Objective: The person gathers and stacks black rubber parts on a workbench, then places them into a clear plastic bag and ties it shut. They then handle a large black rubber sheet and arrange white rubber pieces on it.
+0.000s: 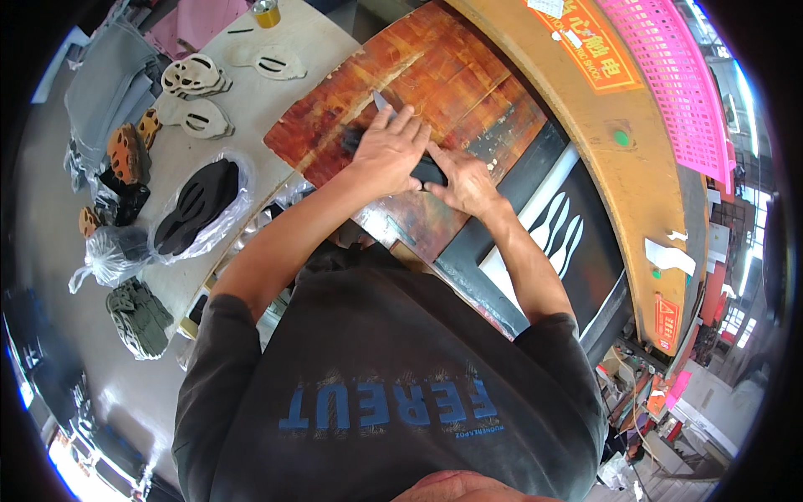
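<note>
My left hand (393, 152) lies on a worn red-brown board (468, 67), its fingers stretched out over a dark piece that it mostly hides. A pale, pointed sliver (381, 100) shows just beyond those fingertips; its kind is unclear. Close beside it, my right hand (467, 180) has its thumb and fingers around a black piece (430, 171) on the same board. How far this piece runs beneath the left palm is hidden.
Left, a pale table (276, 113) holds stacked beige cut-outs (195, 75) and black cut-outs (201, 205) in clear plastic. Right are white forked pieces (562, 230), a yellow-orange machine beam (585, 117) and a pink plastic basket (669, 92). A yellow can (265, 12) stands at the far left.
</note>
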Available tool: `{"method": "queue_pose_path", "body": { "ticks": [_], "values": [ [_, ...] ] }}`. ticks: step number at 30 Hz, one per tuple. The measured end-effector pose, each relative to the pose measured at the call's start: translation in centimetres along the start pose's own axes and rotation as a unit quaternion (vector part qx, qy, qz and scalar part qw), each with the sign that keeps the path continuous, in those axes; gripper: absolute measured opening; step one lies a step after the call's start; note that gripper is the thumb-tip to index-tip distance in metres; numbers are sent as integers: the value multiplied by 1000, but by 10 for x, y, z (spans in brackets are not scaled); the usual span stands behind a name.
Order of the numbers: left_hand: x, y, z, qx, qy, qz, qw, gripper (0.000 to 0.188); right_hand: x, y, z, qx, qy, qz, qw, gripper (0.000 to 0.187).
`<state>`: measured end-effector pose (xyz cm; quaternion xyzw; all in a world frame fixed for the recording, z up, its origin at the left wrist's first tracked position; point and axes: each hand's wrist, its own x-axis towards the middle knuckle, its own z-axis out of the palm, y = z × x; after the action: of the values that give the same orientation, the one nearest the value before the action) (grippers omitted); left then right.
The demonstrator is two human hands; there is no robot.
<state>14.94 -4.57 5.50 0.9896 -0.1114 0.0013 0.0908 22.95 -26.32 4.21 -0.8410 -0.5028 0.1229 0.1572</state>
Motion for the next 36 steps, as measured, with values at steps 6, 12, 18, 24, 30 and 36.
{"method": "queue_pose_path", "body": {
  "ticks": [6, 12, 18, 24, 30, 36],
  "values": [
    [47, 2, 9, -62, -179, 76, 979, 60, -48, 26, 1, 93, 41, 133, 986, 80],
    [41, 14, -26, -31, -256, 57, 964, 58, -65, 35, 0, 160, 91, 129, 974, 67],
    [36, 24, -22, -47, -135, 75, 987, 97, -52, 29, 5, 143, 85, 127, 978, 87],
    [43, 27, 7, -50, -189, 29, 980, 94, -59, 20, 30, 133, 224, 165, 951, 79],
    [10, 44, 14, -40, -157, 35, 986, 80, -95, -57, 65, 179, 142, 264, 937, 36],
    [12, 36, 14, -76, -118, 37, 989, 69, -45, -104, 143, 84, -2, 257, 963, 27]
  ]
}}
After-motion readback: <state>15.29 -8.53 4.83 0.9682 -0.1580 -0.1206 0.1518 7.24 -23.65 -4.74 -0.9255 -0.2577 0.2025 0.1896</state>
